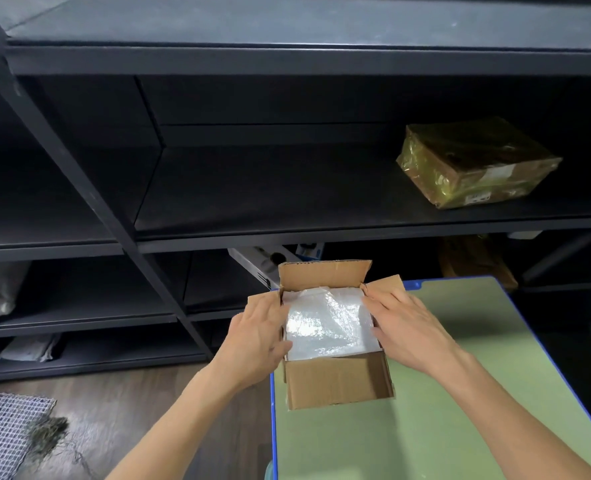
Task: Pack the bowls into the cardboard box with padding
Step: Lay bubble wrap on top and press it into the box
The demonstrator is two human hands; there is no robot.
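Note:
A small open cardboard box [337,381] sits at the far left corner of a green table [443,410] with a blue rim. Clear bubble wrap padding [328,323] fills the box to the top and hides whatever lies below; no bowl shows. My left hand [257,336] lies flat on the left side flap, its thumb at the box's edge over the wrap. My right hand [408,327] lies flat on the right side flap, fingers straight. The rear flap stands up; the front flap hangs down toward me.
Dark metal shelving [218,233] stands right behind the table. A parcel wrapped in yellowish film [477,164] lies on the middle shelf at right. Grey bags lie on low shelves at left. A mesh mat [3,434] covers the wooden floor at lower left.

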